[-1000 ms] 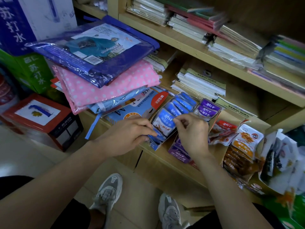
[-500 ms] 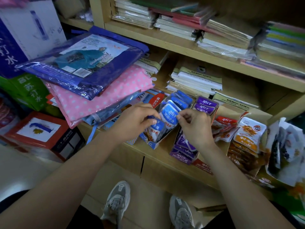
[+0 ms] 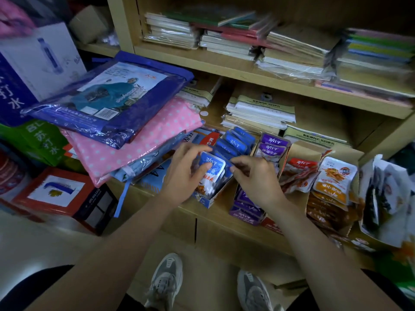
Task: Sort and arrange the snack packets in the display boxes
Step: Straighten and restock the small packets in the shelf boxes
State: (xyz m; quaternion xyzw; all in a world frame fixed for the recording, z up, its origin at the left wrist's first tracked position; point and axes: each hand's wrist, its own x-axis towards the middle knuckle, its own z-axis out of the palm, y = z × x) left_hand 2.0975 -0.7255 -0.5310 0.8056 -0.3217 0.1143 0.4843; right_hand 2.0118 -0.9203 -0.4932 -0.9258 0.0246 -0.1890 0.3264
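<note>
A blue display box [image 3: 207,202] on the wooden shelf holds a row of blue snack packets [image 3: 235,142]. My left hand [image 3: 184,176] grips the front blue packet [image 3: 212,167] from its left side, thumb on its face. My right hand [image 3: 253,178] pinches the packet's right top corner. To the right stands a purple box [image 3: 244,215] with purple packets [image 3: 272,144], partly hidden by my right hand. Further right lie red packets [image 3: 301,167] and orange packets [image 3: 336,176] in a brown box [image 3: 301,151].
Bagged raincoats in blue [image 3: 112,97] and pink dotted [image 3: 139,140] wrap pile up on the left, overhanging the shelf. Stacked notebooks [image 3: 258,113] fill the shelf behind the boxes. A red carton [image 3: 60,196] sits on the floor. An open bag of packets [image 3: 386,194] stands far right.
Both hands have closed in on the front blue packet and tilted it up in the blue box. The camera has tilted up and shifted slightly.
</note>
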